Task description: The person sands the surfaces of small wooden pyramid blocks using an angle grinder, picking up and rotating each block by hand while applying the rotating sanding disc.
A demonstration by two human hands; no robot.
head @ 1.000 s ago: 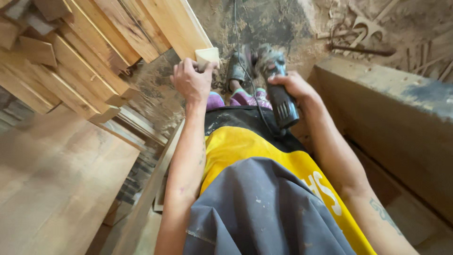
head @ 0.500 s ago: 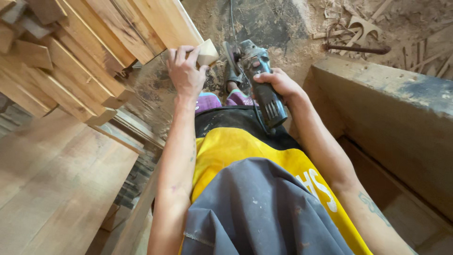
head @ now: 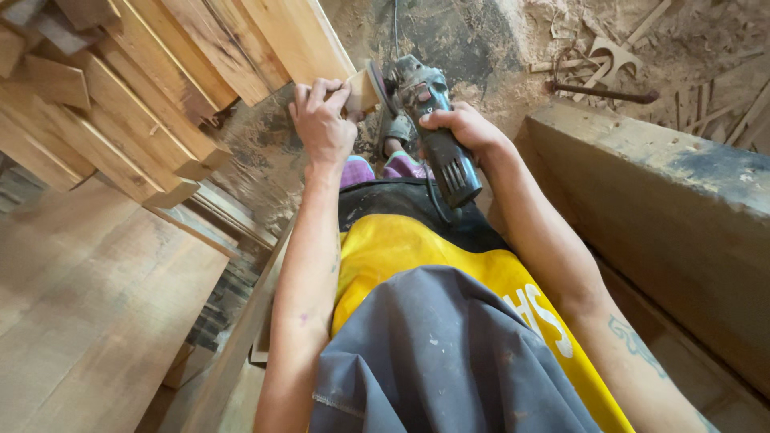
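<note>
Left hand: my left hand [head: 322, 120] is clamped on a small wood block [head: 362, 90], fingers [head: 337, 90] wrapped over its top and near side, thumb under where I cannot see it.
Right hand: my right hand [head: 464, 128] is closed around the body of the angle grinder [head: 429, 120], fingers curled under the housing, its cord running back along my lap.
Block's place: it sits just beyond my left fingertips, its free end toward my right hand and against the grinder's disc [head: 374, 78]; I think they touch, though the view there is too tight to be sure.
How the block handles: I judge it light, stiff and dry, a pale offcut with sharp corners. Dusty faces may slip, so a firm pinch across the two broad faces seems right, with my fingertips kept back from the end nearest the disc.
How the grinder handles: heavier and rigid, best held on the dark waist behind the head, where my right fingers are.
Past my left knuckles: a stack of long planks [head: 160, 88], slanted, well clear of the disc.
Beyond my right hand: a thick timber beam [head: 666, 184], and a sawdust-covered floor [head: 481, 32] with scraps.
Below both wrists: my grey and yellow apron [head: 433, 337].
</note>
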